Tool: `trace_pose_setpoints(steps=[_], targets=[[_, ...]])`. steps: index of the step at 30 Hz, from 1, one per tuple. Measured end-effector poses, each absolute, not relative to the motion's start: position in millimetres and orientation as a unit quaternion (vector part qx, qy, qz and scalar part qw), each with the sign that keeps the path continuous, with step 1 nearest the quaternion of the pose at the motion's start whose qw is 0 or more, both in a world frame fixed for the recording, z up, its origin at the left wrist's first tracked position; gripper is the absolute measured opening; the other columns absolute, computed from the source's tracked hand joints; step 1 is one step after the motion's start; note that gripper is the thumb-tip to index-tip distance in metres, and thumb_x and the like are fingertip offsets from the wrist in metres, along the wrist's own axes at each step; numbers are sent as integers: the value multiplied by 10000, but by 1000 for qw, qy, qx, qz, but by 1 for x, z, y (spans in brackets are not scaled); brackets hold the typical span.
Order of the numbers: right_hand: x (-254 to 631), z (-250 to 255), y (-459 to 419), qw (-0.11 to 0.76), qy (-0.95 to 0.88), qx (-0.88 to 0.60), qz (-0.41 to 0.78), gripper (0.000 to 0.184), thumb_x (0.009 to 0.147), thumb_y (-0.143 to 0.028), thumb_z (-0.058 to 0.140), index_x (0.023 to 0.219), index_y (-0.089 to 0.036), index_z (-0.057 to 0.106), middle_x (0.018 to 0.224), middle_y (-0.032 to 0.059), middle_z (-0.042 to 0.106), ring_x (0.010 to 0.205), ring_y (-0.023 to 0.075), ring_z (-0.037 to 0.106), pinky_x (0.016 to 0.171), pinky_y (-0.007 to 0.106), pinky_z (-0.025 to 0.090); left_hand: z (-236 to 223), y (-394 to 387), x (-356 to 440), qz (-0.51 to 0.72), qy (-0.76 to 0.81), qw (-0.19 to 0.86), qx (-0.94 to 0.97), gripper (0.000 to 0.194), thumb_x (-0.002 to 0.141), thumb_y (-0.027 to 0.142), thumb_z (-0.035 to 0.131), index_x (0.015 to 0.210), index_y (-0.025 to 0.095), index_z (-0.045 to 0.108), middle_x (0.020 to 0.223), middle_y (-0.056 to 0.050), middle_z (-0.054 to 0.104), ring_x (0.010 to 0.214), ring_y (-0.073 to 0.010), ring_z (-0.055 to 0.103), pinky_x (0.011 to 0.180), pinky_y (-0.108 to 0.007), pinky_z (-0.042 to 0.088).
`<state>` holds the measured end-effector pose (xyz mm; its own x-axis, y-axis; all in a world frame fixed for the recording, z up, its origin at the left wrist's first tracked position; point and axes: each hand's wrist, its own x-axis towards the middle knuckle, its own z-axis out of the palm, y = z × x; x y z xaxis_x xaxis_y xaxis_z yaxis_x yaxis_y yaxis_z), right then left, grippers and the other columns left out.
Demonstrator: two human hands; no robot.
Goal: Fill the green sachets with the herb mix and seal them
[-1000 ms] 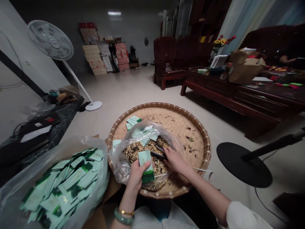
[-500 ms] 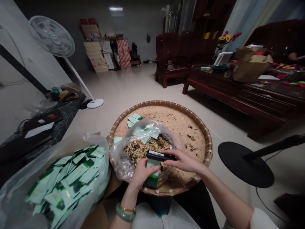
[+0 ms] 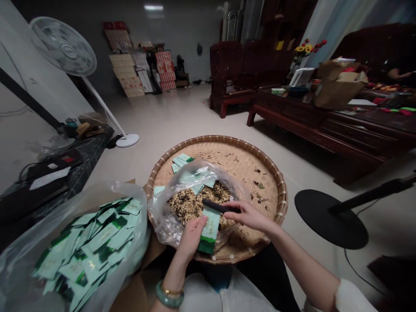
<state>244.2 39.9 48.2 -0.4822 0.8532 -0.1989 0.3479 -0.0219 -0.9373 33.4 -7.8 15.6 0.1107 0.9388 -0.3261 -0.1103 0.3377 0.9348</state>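
My left hand [image 3: 193, 236] grips the side of a green packet [image 3: 210, 225] between thumb and fingers. The packet is pale green with a darker green band at its lower end. My right hand [image 3: 248, 214] is closed around a slim black handheld bag sealer [image 3: 214, 206], which lies across the packet's top edge. Beneath both hands is an open clear plastic bag [image 3: 159, 221] holding a dry mix [image 3: 185, 201] of pale grains and dark bits. Several more green packets [image 3: 198, 177] lie in or behind that bag. A round woven bamboo tray [image 3: 240, 167] bears it all.
At my left stands a big clear plastic bag [image 3: 16, 264] full of green packets [image 3: 97, 242]. A white fan [image 3: 126, 139] is beyond it. To the right are a black round stand base [image 3: 331, 219] and a dark wooden table [image 3: 325, 125]. Leaf scraps [image 3: 260, 185] dot the tray.
The bag sealer has turned in my right hand, so its white-labelled face no longer shows. More of the packet's front is now visible. My left hand still holds the packet. The view has shifted slightly.
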Motion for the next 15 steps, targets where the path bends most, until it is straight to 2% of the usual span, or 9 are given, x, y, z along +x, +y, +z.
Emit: trace_pose_setpoints(steps=[2,3,6,8,12,15], targets=[[251,48,42,215,-636,-486,560,515,776,-484,615,1183,-168,626,715,15,678,542,136,539,502,237,413,15,-7,30,421,529,622,394,498,685,613,628,671,119,687,555,-42,658,514,-157,573,501,-242,435],[252,49,42,209,-637,-491,556,531,775,-493,616,1196,-171,617,727,19,679,552,137,542,506,238,418,15,-7,29,422,532,619,394,499,686,614,626,664,118,684,555,-42,654,516,-158,571,505,-244,436],[250,53,39,213,-678,-458,534,490,747,-465,660,1155,-194,648,940,44,702,769,191,612,675,282,483,17,-7,29,423,532,616,398,486,675,607,640,632,124,675,543,-36,638,510,-156,558,497,-240,424],[243,54,37,223,-698,-435,524,429,760,-441,651,1113,-198,672,1019,43,699,879,225,619,779,318,483,18,-7,31,421,529,622,395,468,670,595,651,625,130,674,534,-30,630,501,-153,546,489,-237,413],[235,53,37,233,-702,-434,515,404,791,-433,612,1103,-184,679,1002,52,712,901,251,632,823,365,482,19,-6,31,423,529,618,399,437,672,564,667,603,132,664,524,-23,617,500,-151,533,490,-236,402],[239,52,38,238,-695,-445,512,452,786,-436,623,1167,-194,641,1127,61,673,1002,260,610,895,380,457,18,-6,28,428,536,608,399,428,668,552,676,582,133,652,522,-18,605,518,-155,537,493,-235,399]])
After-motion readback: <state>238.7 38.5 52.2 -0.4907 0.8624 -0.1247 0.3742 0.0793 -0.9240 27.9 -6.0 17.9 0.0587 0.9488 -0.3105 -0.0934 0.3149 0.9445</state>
